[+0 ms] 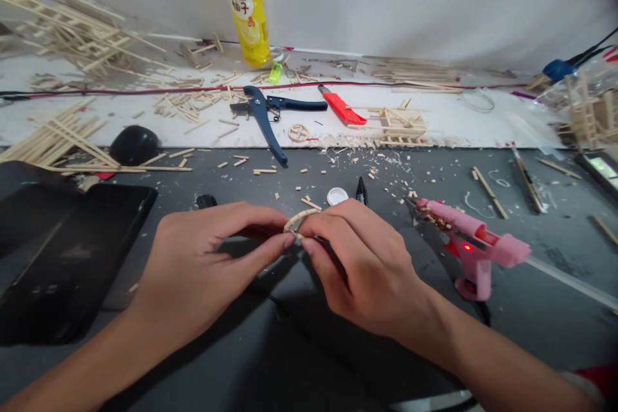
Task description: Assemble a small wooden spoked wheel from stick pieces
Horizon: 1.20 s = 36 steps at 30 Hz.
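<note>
Between my two hands, over the grey table, is a small curved ring of short wooden stick pieces [295,219]. My left hand [203,261] pinches its left side between thumb and forefinger. From the other side, my right hand [360,251] grips it with thumb and fingertips. Much of the ring is hidden behind the fingers. Just beyond my hands lie a white round cap [337,196] and a black marker [362,191]. A finished-looking small wooden wheel [299,133] with spokes rests farther back on the white board.
To the right stands a pink hot glue gun [473,238] with its red light lit. Blue-handled cutters [270,112] and a red utility knife [342,108] lie at the back. Wooden sticks [58,135], a yellow bottle [247,9] and a black tray-like object [82,257] are around.
</note>
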{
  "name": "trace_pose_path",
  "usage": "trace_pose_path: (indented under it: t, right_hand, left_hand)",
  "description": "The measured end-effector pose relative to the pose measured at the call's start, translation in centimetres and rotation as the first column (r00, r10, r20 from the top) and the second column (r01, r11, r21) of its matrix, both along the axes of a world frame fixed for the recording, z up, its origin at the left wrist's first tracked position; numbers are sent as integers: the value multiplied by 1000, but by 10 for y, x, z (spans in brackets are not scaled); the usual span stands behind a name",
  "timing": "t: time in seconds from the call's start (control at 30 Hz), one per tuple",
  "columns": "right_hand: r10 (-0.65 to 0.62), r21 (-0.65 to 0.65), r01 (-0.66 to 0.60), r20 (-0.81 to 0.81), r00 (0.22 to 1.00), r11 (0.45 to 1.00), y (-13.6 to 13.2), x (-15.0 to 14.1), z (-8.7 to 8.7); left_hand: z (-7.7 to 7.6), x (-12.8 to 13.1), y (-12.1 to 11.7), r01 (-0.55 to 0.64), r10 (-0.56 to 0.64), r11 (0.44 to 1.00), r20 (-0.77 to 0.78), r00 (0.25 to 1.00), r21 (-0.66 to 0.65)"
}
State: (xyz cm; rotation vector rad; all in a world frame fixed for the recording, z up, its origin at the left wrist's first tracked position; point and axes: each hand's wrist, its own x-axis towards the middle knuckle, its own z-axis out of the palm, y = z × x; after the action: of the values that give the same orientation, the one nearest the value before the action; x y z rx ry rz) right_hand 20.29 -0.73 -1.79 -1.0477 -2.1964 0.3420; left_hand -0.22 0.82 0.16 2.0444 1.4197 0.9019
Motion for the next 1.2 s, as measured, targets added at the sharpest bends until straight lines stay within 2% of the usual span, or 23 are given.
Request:
trace_pose_path:
  t: [0.2, 0.37, 0.5, 0.6, 0.7, 0.8, 0.87, 0.97, 1.07, 1.13, 1.2]
  right_hand:
    - [11, -23, -12, -23, 1000, 1000, 1, 1, 3]
    - [73, -99, -84, -108, 991, 992, 0, 4, 8]
    - [101, -152, -125, -156, 983, 981, 2, 4, 11]
    - [117, -225, -106, 37, 992, 969, 4, 3, 6]
    - [173, -223, -103, 321, 931, 969, 5, 3, -4]
    - [222, -208, -145, 419, 881, 967, 3, 2, -12]
    - [190, -210, -120, 358, 914, 970, 2, 0, -11]
    - [2, -256, 36, 145, 989, 966, 1, -2, -4]
    - [-188, -380, 169, -14, 982, 909, 1, -5, 4]
    - [-192, -450, 135, -84, 978, 883, 2, -6, 8]
    - [-133, -499, 38, -156, 979, 866, 3, -7, 9]
  left_hand:
    - [-3, -3, 2, -102, 104, 993, 37, 994, -54]
    - [-10, -9, 9, -196, 198, 978, 30, 980, -68]
    - [-14, -14, 17, -250, 262, 961, 100, 960, -120]
    - [-15, -16, 20, -254, 277, 953, 137, 951, -166]
    - [-14, -16, 19, -251, 280, 948, 140, 950, -193]
    - [-13, -15, 17, -222, 258, 951, 155, 954, -213]
    - [-13, -14, 14, -199, 234, 957, 157, 959, -211]
    - [-13, -12, 9, -191, 204, 972, 88, 975, -134]
    - [-11, -8, 4, -175, 175, 984, -14, 984, -16]
    - [-10, -5, 2, -143, 144, 990, -57, 988, 24]
    - [-9, -2, 1, -106, 110, 993, -99, 989, 45]
